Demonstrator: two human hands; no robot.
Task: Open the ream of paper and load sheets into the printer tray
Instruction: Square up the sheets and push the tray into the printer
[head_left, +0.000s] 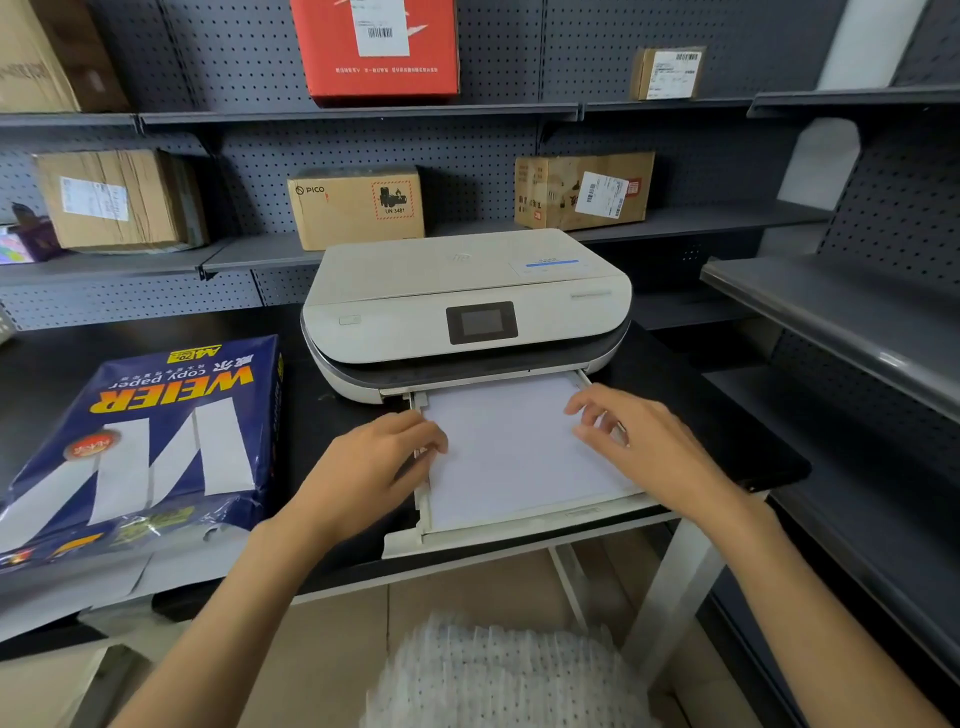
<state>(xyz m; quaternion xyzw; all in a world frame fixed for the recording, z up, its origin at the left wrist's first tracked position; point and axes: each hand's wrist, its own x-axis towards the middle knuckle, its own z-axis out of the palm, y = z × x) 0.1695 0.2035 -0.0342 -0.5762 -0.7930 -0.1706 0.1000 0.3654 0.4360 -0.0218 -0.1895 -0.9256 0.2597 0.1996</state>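
A white printer (467, 306) sits on the black table (322, 364). Its paper tray (519, 530) is pulled out toward me, and a stack of white sheets (514, 457) lies in it. My left hand (374, 467) rests at the tray's left edge, fingers curled over the side of the sheets. At the right side of the stack, my right hand (639, 441) hovers with loosely bent fingers touching the paper. The blue ream of copy paper (140, 441) lies to the left of the printer, its wrapper torn open at the near end.
Grey pegboard shelves behind the printer carry cardboard boxes (358, 205) and a red box (376, 47). More grey shelves (831, 322) jut out on the right, close to the table. The tray overhangs the table's front edge.
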